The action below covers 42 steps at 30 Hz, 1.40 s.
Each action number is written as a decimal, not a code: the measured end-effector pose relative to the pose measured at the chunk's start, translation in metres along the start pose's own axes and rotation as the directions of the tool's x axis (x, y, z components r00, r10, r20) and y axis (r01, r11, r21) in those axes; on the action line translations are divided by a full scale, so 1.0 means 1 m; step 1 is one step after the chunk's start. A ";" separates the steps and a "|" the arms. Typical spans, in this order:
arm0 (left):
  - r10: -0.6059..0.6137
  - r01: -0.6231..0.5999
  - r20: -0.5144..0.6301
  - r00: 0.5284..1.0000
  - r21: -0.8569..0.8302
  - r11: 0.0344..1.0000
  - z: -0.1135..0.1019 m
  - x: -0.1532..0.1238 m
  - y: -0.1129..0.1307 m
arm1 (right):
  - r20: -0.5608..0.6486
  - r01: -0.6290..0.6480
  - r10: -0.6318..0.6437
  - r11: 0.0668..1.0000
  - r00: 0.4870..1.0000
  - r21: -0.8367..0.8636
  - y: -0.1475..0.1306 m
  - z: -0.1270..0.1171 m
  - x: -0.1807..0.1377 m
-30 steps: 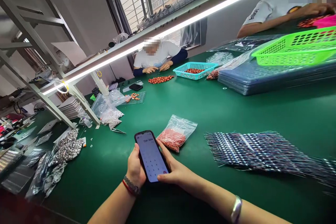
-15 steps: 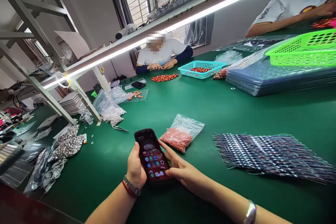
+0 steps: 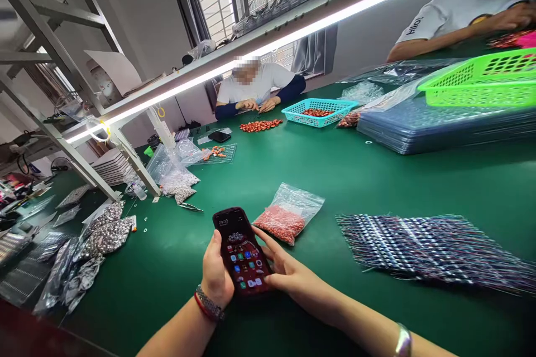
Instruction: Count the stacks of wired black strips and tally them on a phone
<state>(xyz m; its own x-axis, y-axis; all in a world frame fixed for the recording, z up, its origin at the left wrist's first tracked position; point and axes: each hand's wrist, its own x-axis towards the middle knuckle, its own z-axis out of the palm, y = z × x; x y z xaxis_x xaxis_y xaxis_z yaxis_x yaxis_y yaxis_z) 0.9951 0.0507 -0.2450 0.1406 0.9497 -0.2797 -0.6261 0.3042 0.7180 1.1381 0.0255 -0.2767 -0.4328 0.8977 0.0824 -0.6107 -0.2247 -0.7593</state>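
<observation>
A dark smartphone (image 3: 242,251) with a lit home screen is held between my two hands above the green table. My left hand (image 3: 215,268) is closed around its left edge, thumb along the side. My right hand (image 3: 287,268) grips the right edge, the thumb near the lower corner and the fingers along the side and partly behind. Just beyond the phone lies a clear zip bag (image 3: 288,215) of small reddish beads. To the right, a bundle of striped, beaded-looking strands (image 3: 419,245) lies flat on the table.
Bags of silvery pieces (image 3: 106,231) lie at left, with tweezers (image 3: 190,207) nearby. A blue basket (image 3: 322,117) and red pieces (image 3: 260,125) are before a co-worker. A green basket (image 3: 481,95) rests on stacked plastic sheets (image 3: 393,136). A lamp bar (image 3: 268,47) crosses above.
The view has shifted very slightly. Both hands keep their hold on the phone, and its home screen looks the same. The co-workers' hands have moved a little.
</observation>
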 end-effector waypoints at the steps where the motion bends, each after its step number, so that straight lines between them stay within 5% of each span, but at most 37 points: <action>1: -0.002 0.002 0.006 1.000 0.001 1.000 0.000 0.000 0.000 | -0.001 -0.003 0.003 1.000 1.000 0.005 0.001 -0.001 0.000; 42: 0.013 -0.013 -0.012 1.000 -0.009 1.000 0.011 -0.013 0.005 | -0.002 0.013 -0.013 1.000 1.000 0.019 -0.001 0.004 0.000</action>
<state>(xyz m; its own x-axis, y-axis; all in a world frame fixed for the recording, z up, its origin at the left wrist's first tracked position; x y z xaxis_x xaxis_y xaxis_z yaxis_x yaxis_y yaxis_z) 0.9992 0.0411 -0.2309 0.1235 0.9527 -0.2778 -0.6348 0.2910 0.7158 1.1363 0.0245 -0.2736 -0.4235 0.9013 0.0910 -0.6291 -0.2203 -0.7455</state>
